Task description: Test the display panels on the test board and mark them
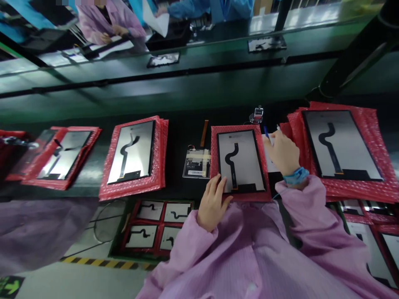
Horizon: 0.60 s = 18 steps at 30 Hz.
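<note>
Dim overhead light glares off the conveyor [187, 89]; edges warp and blur.

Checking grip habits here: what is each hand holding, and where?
The right hand pinches a blue pen low on its barrel. The left hand only rests fingertips on the grey display panel, near its bottom-left corner.

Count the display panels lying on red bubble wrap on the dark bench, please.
4: far-left panel, second panel, middle panel touched by the left hand, right panel. Stacks may hide more.

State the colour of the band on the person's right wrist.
Blue: the wristband shows best in the head view, at the pink sleeve's cuff.
</note>
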Motion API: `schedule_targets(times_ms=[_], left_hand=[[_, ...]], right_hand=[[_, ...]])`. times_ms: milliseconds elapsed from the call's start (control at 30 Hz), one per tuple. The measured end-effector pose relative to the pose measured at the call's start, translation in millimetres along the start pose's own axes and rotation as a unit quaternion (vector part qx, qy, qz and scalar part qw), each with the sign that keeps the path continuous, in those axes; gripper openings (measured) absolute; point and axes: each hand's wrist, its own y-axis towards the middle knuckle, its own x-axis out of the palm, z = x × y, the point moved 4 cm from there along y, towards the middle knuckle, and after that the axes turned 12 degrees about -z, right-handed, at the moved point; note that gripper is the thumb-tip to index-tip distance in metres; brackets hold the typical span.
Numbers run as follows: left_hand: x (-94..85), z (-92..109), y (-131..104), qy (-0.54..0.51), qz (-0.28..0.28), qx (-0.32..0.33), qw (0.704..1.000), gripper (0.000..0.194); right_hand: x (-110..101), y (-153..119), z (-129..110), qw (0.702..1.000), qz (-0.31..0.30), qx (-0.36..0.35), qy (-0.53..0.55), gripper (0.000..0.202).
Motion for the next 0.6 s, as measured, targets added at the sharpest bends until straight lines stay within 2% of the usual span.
schedule_targets(times_ms=[67,100,200,267,333,433,533,600], left_hand=[[5.6,-1.0,-3.2,0.010,0.004,0.002,1.000,0.052],[7.6,-0.6,-4.1,0.012,0.007,0.000,1.000,0.052],[11.0,2.0,-4.6,0.017,0.032,-0.007,0.999,0.050],[12.7,3.4,-3.3,0.018,0.052,-0.009,0.998,0.049],[15.4,3.7,-0.6,0.015,0.070,-0.013,0.997,0.047],[19.4,3.0,4.8,0.008,0.081,-0.020,0.996,0.044],[15.6,1.8,11.0,-0.001,0.060,-0.028,0.998,0.043],[3.7,0.0,18.6,-0.020,0.029,-0.028,0.999,0.039]], right_hand=[[2.4,-10.4,-1.6,0.998,0.018,-0.047,-0.048,0.041],[7.2,-21.2,-3.0,0.994,0.004,-0.094,-0.058,0.045],[34.4,-66.7,-3.2,0.956,-0.114,-0.263,-0.059,0.064],[52.6,-93.1,2.5,0.930,-0.147,-0.325,-0.087,0.082],[65.3,-105.2,9.2,0.925,-0.141,-0.336,-0.111,0.088],[71.7,-102.8,12.6,0.924,-0.139,-0.333,-0.129,0.087],[61.4,-91.0,8.1,0.921,-0.151,-0.331,-0.136,0.082],[47.5,-80.2,-0.1,0.920,-0.152,-0.339,-0.121,0.078]])
